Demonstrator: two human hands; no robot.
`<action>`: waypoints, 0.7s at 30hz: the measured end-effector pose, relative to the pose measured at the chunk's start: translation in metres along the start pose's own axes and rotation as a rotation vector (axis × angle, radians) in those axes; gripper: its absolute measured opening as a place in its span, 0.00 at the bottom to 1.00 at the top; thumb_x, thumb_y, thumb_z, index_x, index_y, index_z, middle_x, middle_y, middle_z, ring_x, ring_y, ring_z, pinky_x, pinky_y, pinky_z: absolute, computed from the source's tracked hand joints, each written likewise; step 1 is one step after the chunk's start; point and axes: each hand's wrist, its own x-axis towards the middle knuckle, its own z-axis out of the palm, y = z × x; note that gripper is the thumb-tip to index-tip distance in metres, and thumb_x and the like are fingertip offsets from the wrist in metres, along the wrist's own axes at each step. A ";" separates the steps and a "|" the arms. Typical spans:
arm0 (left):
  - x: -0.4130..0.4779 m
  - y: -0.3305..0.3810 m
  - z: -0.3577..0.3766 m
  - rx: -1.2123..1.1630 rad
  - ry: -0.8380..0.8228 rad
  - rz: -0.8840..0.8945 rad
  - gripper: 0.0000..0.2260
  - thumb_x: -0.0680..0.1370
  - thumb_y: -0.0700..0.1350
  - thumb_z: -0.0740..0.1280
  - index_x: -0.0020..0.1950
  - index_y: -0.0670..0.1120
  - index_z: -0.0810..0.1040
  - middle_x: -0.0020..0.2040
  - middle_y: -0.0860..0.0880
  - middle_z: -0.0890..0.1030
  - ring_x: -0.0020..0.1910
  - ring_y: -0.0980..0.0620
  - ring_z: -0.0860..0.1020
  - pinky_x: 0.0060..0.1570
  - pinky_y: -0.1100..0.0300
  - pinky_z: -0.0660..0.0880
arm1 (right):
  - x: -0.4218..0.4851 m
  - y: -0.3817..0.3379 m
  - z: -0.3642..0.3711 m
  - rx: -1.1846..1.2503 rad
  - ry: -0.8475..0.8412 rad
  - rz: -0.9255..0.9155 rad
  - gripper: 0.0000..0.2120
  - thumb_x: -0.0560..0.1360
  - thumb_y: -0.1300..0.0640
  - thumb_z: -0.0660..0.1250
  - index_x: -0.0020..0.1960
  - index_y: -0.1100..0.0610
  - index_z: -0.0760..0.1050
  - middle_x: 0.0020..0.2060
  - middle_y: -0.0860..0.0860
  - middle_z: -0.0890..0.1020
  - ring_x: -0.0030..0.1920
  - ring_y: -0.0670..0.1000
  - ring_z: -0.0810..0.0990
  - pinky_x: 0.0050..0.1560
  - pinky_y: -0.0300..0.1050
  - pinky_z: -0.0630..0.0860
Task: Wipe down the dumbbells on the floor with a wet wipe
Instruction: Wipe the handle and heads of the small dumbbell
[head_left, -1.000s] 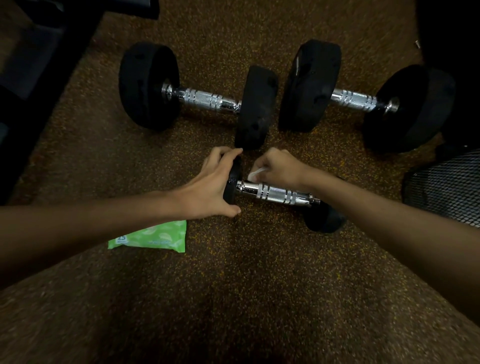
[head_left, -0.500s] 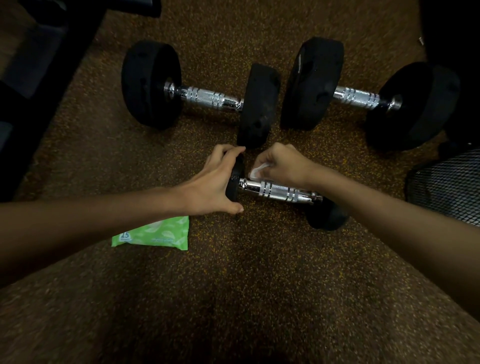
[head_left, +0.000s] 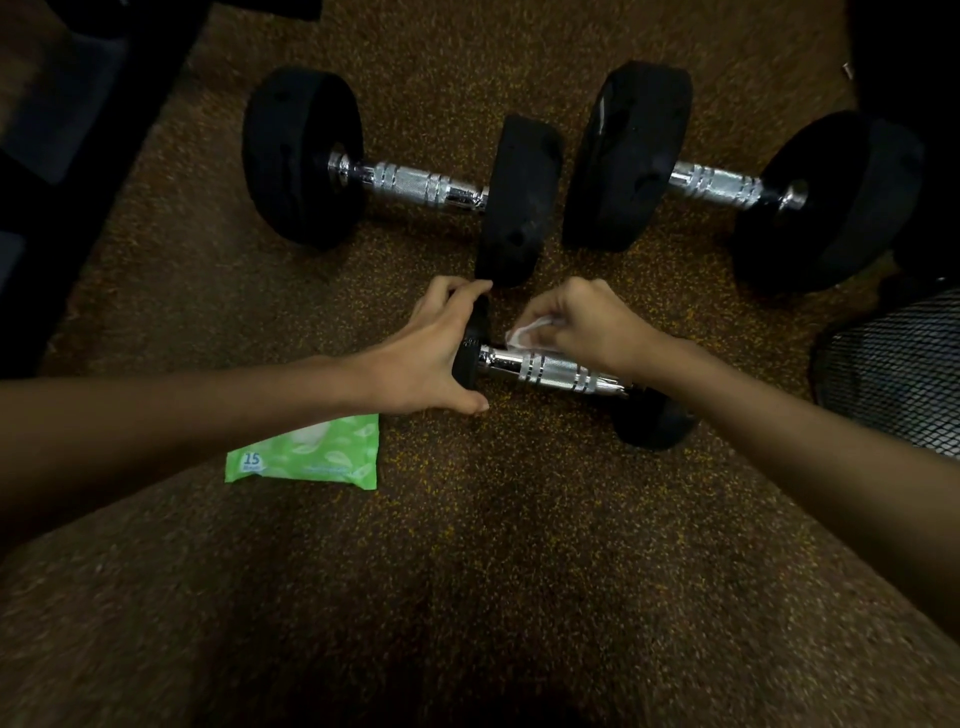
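As your left hand (head_left: 431, 358) gripped the dumbbell (head_left: 550, 371) and your right hand (head_left: 587, 322) pinched the wipe (head_left: 522, 335) beside it, you were mid-wipe; strokes toward your right wrist seemed due next.

Bare left forearm (head_left: 208, 410) and left hand (head_left: 431, 358), bare right forearm (head_left: 779, 441) and right hand (head_left: 592, 325), slim fingers (head_left: 451, 291).

I see bright chromed metal on the small dumbbell (head_left: 550, 370) handle, glossy with rough knurled bands; its end weights look matt black, probably rubber in this dim light. The eleven-o'clock dumbbell (head_left: 410, 182) and one-o'clock dumbbell (head_left: 717, 184) match (same chrome, same dull black). The wet wipe (head_left: 522, 335) is crumpled white cloth. The wipe pack (head_left: 306, 457), 8 o'clock, is slick green plastic film. The floor (head_left: 467, 571) is rough and speckled.
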 end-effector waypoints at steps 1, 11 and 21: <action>0.001 0.000 -0.001 0.002 -0.002 -0.003 0.53 0.63 0.50 0.79 0.77 0.45 0.48 0.69 0.47 0.55 0.70 0.49 0.59 0.68 0.61 0.60 | 0.004 -0.004 0.001 -0.025 -0.006 -0.011 0.07 0.74 0.58 0.70 0.50 0.58 0.83 0.47 0.49 0.85 0.49 0.41 0.80 0.41 0.20 0.69; 0.002 -0.001 -0.002 0.020 -0.007 0.005 0.53 0.63 0.50 0.79 0.77 0.45 0.49 0.69 0.47 0.56 0.69 0.49 0.59 0.68 0.61 0.61 | -0.007 -0.005 -0.002 -0.052 -0.004 -0.073 0.06 0.73 0.61 0.70 0.49 0.58 0.83 0.48 0.51 0.85 0.50 0.42 0.80 0.44 0.19 0.68; 0.004 0.002 -0.004 0.011 -0.015 -0.013 0.53 0.63 0.50 0.79 0.77 0.46 0.48 0.68 0.48 0.56 0.66 0.54 0.60 0.62 0.66 0.60 | 0.001 -0.017 0.008 -0.133 0.029 -0.111 0.08 0.74 0.64 0.67 0.50 0.59 0.82 0.48 0.53 0.84 0.49 0.45 0.80 0.43 0.23 0.65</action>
